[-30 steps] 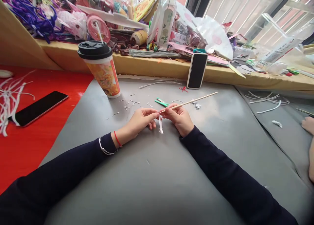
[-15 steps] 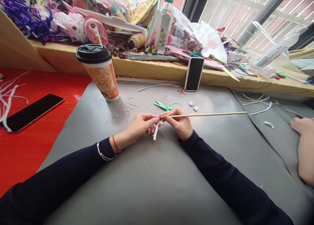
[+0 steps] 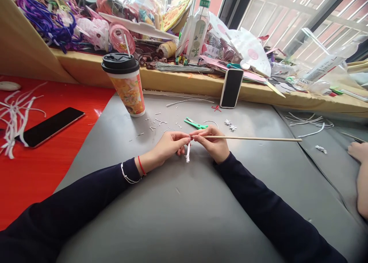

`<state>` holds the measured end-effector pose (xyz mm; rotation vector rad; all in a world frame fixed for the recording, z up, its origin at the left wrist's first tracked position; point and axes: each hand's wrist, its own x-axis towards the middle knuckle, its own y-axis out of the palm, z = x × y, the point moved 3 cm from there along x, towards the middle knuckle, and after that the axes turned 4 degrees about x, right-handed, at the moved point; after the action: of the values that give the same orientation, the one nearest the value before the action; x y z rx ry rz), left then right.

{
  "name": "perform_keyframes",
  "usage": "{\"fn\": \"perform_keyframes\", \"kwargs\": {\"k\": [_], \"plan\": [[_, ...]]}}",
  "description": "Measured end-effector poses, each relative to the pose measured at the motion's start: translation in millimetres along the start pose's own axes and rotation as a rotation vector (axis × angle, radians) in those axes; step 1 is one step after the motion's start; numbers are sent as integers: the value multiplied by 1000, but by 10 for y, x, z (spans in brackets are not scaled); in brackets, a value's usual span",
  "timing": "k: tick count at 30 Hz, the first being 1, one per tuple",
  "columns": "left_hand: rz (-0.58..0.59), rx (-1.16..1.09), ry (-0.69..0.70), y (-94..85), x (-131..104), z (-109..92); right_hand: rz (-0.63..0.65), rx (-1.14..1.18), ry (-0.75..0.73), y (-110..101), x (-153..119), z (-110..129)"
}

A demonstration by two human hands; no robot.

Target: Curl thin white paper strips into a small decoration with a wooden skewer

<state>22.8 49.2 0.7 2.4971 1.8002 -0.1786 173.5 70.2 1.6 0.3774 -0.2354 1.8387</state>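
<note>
My left hand (image 3: pixel 168 143) is closed in a pinch on a short bundle of white cord (image 3: pixel 188 152), which hangs below the fingertips with its frayed end down. Between the thumb and fingers of my right hand (image 3: pixel 215 143) is a thin wooden stick (image 3: pixel 264 139), stretching out to the right almost level. Its near end meets the cord where the fingertips of both hands come together; the exact contact is hidden by the fingers. Just beyond the hands lie green-handled scissors (image 3: pixel 196 124) and small white knotted cord pieces (image 3: pixel 230 125).
A lidded paper cup (image 3: pixel 126 87) stands at the back left, near cord scraps (image 3: pixel 152 128). A phone (image 3: pixel 231 89) leans on the cluttered ledge (image 3: pixel 184 78). Another phone (image 3: pixel 54 126) and white cords (image 3: pixel 14 119) lie on the red surface. At right is another person's hand (image 3: pixel 358 152).
The stick's far end has dipped, from slightly raised to slightly lowered. Both hands keep their grips close together. The whole view has shifted, so things appear a little further right.
</note>
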Motion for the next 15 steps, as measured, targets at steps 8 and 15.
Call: {"fn": "perform_keyframes", "kwargs": {"k": [8, 15], "plan": [[72, 11, -1, -11, 24, 30, 18, 36, 5, 14, 0, 12], [125, -38, -42, -10, -1, -1, 29, -15, -70, 15, -14, 36]]}}
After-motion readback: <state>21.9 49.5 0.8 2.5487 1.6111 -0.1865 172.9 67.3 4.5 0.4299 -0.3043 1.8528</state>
